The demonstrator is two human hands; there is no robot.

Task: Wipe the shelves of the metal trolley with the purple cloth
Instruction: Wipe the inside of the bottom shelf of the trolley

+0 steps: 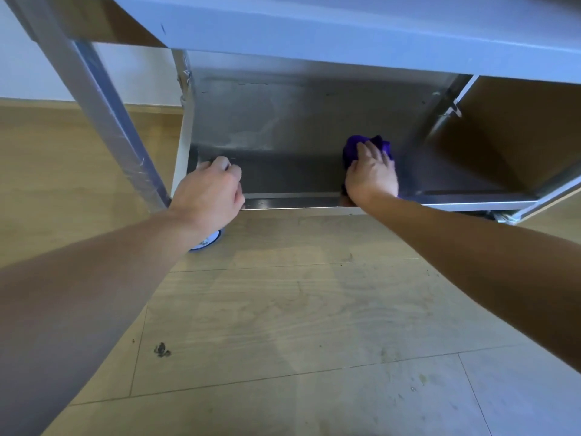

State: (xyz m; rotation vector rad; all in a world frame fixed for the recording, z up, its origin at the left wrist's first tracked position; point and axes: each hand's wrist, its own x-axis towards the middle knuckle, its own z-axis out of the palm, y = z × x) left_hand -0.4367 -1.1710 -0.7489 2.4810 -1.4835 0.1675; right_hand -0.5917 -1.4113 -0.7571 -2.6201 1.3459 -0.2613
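Note:
The metal trolley's bottom shelf [283, 171] lies low in front of me, under the edge of a higher shelf [345, 29]. My right hand [372, 176] presses the bunched purple cloth [353, 149] onto the bottom shelf near its right front. The cloth shows above and left of the fingers. My left hand [210, 193] curls over the shelf's front rim [295, 199] at the left corner. Pale smears mark the shelf's far part.
A trolley leg [103, 121] slants down at the left, and a blue-rimmed caster [209, 242] peeks from under my left wrist. Another caster sits at the right corner [503, 217]. Wooden floor [298, 325] stretches toward me, with a dark spot at the left.

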